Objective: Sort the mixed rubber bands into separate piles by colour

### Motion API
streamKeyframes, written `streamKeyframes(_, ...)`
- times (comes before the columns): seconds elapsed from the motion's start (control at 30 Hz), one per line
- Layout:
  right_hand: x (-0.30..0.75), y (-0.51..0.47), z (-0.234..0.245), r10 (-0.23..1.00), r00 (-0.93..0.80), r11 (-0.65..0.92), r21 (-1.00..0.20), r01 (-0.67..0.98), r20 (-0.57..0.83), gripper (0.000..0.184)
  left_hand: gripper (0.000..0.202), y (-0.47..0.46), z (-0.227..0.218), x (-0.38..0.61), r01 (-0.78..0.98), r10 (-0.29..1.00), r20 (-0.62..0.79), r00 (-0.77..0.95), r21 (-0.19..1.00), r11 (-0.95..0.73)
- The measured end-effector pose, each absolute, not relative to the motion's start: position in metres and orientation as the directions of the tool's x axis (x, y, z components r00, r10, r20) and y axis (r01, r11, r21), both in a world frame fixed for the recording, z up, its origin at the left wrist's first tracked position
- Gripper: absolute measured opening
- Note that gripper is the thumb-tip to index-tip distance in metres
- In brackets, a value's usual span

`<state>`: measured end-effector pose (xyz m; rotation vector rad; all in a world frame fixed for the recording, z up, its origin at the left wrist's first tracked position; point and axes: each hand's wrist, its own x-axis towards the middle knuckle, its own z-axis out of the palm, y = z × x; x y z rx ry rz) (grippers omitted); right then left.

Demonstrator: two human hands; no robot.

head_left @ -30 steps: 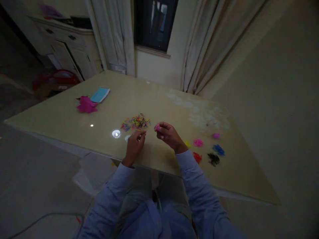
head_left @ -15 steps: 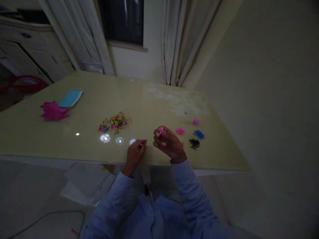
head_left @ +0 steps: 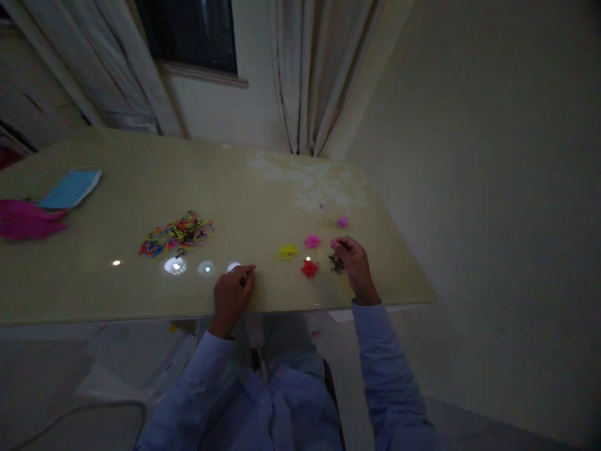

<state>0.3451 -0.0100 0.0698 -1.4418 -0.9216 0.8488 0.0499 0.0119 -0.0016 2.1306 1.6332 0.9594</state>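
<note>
My right hand (head_left: pixel 353 263) hovers low over the right part of the yellowish table (head_left: pixel 263 188). Its fingertips are pinched on a small pink band. It sits among small sorted heaps of bands: pink (head_left: pixel 312 241), yellow (head_left: pixel 287 252), red (head_left: pixel 309 269), a magenta one (head_left: pixel 342 222) farther back, and a black one (head_left: pixel 335 267) partly under the hand. My left hand (head_left: pixel 233 291) rests near the table's front edge, fingers curled and thumb pressed to forefinger; what they hold, if anything, is too small to see. A mixed heap of coloured bands (head_left: pixel 176 230) lies to its left.
A blue face mask (head_left: pixel 70 189) and a magenta crumpled thing (head_left: pixel 23 219) lie at the table's far left. Curtains (head_left: pixel 305 75) and a dark window (head_left: pixel 192 31) stand behind the table. Bright lamp reflections (head_left: pixel 174 266) show on the glossy top.
My right hand moved rightward and down with the pink band, to the sorted heaps. The view swung right. My left hand stayed by the front edge.
</note>
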Motion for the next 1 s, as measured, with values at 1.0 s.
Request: streamKeyframes(1.0, 0.362, 0.05, 0.059, 0.964, -0.052, 0.133, -0.303, 0.944, 0.261, 0.031, 0.022, 0.008, -0.004, 0.052, 0.711, 0.926, 0.348, 0.145, 0.615, -0.342)
